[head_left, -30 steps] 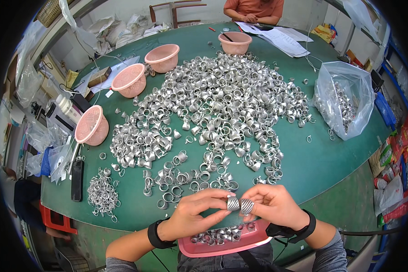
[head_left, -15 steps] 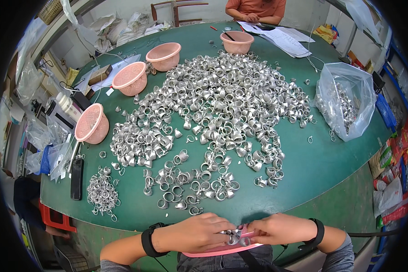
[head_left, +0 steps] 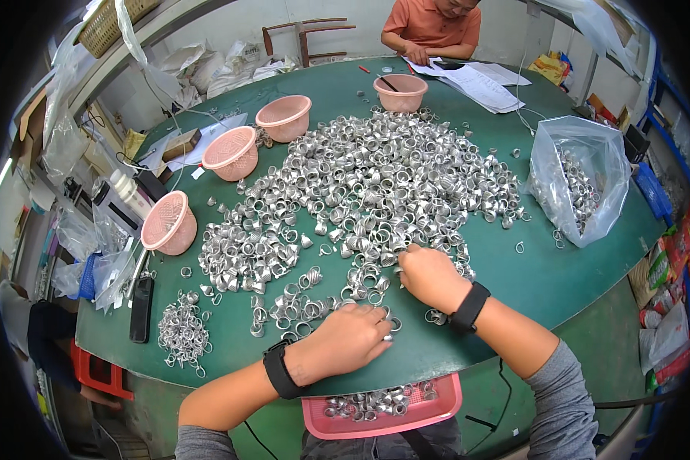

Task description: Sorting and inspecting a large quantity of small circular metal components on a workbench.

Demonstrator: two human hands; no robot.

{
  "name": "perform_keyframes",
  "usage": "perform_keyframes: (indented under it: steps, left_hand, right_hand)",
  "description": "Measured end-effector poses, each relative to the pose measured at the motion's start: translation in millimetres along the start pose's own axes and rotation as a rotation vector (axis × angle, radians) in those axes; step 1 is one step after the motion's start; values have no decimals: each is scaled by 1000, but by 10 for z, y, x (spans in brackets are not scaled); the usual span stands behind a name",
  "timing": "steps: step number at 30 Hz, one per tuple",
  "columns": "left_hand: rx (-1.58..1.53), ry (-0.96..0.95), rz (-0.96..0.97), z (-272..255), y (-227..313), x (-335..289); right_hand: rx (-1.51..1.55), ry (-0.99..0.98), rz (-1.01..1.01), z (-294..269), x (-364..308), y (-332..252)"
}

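Note:
A wide heap of silver metal rings [head_left: 376, 165], many with a ridged band, covers the middle of the table. My left hand [head_left: 345, 341] is low over the near rings, its fingers curled together; a bit of shiny metal shows at the fingertips. Farther right, my right hand [head_left: 433, 277] reaches into the heap's near edge with its fingers bent closed on rings there, the fingertips partly hidden. Below the table edge, on my lap, sits a pink plastic basket [head_left: 337, 429] with several rings in it.
Pink bowls [head_left: 232, 156] stand along the left and far side. A small pile of thin rings [head_left: 184, 331] lies near a black phone [head_left: 141, 310]. At right is a clear plastic bag [head_left: 579, 180] of rings. Across the table a person [head_left: 433, 34] sits by papers [head_left: 475, 83].
Both hands have risen from the lap basket onto the table, the right one farther forward into the heap. The basket's rings are uncovered. The view has tilted slightly, and the person opposite has leaned in.

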State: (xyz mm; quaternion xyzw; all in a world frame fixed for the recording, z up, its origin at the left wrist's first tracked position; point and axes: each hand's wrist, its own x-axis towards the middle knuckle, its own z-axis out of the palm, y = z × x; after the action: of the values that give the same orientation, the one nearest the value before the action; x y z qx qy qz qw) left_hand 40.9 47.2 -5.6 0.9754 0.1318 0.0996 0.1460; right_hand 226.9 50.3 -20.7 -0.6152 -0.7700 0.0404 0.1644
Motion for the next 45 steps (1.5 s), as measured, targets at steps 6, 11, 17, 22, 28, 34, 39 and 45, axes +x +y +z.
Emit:
perform_keyframes:
  steps: [6,11,17,22,28,34,39,45]
  left_hand:
    - [124,105,-285,-132,-162,252]
    - [290,54,-208,81,-387,402]
    - [-386,144,-383,-157,-105,191]
    - [-952,27,-401,-180,120,-56]
    - [-881,47,-321,-243,178,-129]
    - [-1087,-129,-433,-247,205,-185]
    - [-1266,-248,-458,-183,175,-213]
    - [-1390,-248,-452,-169,173,-231]
  right_hand:
    - [748,-229,303,-376,-181,-103]
    - [1071,-335,468,-496,-445,-201]
    - [1194,-241,470,-577,-728,-285]
    - [1092,-73,196,-486,-793,-390]
    - [1054,-39,108,-472,-768,-494]
    - [1173,-265,303,-530,-799,-525]
    - [1237,-443,392,-593,-764,-536]
    - [1337,-575,408,-552,-756,-528]
